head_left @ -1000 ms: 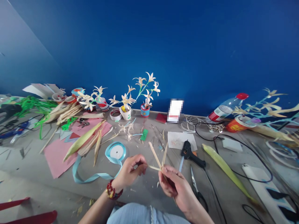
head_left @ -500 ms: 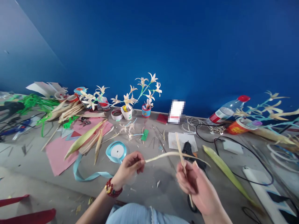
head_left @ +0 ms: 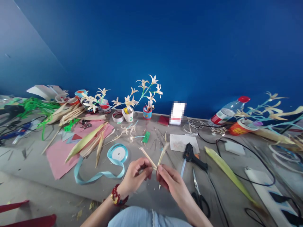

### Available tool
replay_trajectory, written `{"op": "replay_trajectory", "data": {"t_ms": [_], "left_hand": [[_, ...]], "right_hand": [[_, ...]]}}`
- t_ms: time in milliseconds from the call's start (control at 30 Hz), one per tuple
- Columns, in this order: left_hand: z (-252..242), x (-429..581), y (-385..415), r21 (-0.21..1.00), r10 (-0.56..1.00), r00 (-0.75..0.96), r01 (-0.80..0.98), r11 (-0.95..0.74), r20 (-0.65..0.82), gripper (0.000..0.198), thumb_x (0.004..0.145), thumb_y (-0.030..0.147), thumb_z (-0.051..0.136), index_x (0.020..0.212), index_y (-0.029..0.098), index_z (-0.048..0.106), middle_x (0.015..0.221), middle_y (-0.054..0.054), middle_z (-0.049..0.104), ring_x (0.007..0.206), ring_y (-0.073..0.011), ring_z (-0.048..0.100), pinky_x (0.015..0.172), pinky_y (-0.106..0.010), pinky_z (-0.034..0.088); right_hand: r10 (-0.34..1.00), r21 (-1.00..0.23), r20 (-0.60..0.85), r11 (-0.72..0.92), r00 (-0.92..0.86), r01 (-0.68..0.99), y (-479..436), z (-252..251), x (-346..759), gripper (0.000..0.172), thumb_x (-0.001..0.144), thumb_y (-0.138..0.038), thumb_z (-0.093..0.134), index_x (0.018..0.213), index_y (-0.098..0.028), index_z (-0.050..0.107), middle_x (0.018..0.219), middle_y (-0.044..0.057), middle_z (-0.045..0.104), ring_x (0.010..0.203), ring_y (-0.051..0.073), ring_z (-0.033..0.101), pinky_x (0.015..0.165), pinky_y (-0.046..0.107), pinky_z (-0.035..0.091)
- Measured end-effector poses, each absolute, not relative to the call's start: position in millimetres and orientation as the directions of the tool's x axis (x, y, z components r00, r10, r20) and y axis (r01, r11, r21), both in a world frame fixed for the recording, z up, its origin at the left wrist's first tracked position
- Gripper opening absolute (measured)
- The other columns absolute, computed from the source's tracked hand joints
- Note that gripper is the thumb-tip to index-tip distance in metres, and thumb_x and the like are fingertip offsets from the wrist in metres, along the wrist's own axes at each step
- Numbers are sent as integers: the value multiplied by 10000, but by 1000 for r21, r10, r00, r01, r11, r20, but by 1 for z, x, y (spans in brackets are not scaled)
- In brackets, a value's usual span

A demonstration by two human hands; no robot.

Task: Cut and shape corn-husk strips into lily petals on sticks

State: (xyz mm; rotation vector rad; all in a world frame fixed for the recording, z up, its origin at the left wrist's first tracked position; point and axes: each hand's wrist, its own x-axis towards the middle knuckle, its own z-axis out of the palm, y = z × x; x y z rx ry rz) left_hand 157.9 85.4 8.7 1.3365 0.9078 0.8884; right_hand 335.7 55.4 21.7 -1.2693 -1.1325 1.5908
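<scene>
Left hand (head_left: 139, 173): pinching pale strips (head_left: 148, 158)
Right hand (head_left: 169, 178): pinching them too, just beside
Glue gun (head_left: 189, 153): on bench (head_left: 145, 191), near scissors (head_left: 196, 183)

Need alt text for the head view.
The left hand and right hand pinch pale strips above a cluttered grey table. A black glue gun and scissors lie to the right, a spool of light-blue ribbon to the left.

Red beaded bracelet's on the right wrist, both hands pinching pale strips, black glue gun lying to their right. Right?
Not quite: the head view shows the red beaded bracelet on the left wrist. The left hand and right hand do pinch pale strips, with the black glue gun to their right.
</scene>
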Motion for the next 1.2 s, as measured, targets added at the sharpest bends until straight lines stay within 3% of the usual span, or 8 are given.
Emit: {"op": "replay_trajectory", "data": {"t_ms": [167,333,500,600,733,933,1100,1200], "left_hand": [[-1,154,87,988,928,356,-69,142,-108,268,894,381,633,777,153,553,576,14,583,505,-74,478,505,-183,372],[3,143,86,998,952,304,-45,49,-33,256,909,387,608,808,154,580,625,-13,623,526,-96,533,525,-205,425],[-5,65,88,958,925,-296,228,-174,239,213,893,398,609,883,186,588,698,-10,640,587,-138,584,586,-247,490],[-19,8,87,792,782,-527,606,73,331,248,942,405,486,1010,184,576,753,-21,659,615,-147,602,597,-241,483],[-33,-29,83,488,829,-487,813,317,273,199,917,345,500,907,205,642,726,-24,680,652,-169,619,607,-241,414],[-27,-36,86,305,897,-403,891,337,185,276,926,395,497,936,234,721,719,-29,700,627,-193,610,558,-258,352],[-17,-53,119,168,914,-337,938,304,225,313,947,329,447,1092,198,692,1088,-105,707,915,-245,638,743,-300,437],[-19,-57,141,84,941,-267,963,254,209,258,897,279,510,1044,185,701,1072,-123,700,1012,-285,615,813,-332,447]], "right_hand": [[929,-911,-368,-370,-45,-185,56,29,348,557,795,-695,610,576,-190,523,471,-58,399,407,70,258,397,215,171],[963,-961,-264,-268,53,76,56,20,361,489,807,-666,617,675,-195,633,545,-27,479,490,125,425,443,224,326],[983,-955,-133,-161,128,248,55,8,388,485,847,-663,560,850,-192,677,546,-37,452,491,135,429,450,228,357],[983,-952,-106,-144,148,271,56,5,399,492,847,-669,556,873,-194,681,565,-24,477,508,144,461,464,229,389],[994,-941,-94,-107,57,321,57,-2,396,465,862,-651,549,864,-204,676,570,-21,485,501,148,471,458,232,401],[996,-916,-91,-80,-8,394,54,-9,391,437,887,-629,527,882,-215,666,595,-12,518,527,154,508,466,223,410],[997,-887,-79,-65,-13,458,52,-7,394,434,893,-628,509,843,-219,645,573,-21,515,501,149,513,466,220,412],[998,-863,-57,-42,-15,503,52,-6,391,423,894,-626,504,806,-226,611,571,-19,538,515,156,545,520,226,447]]}}
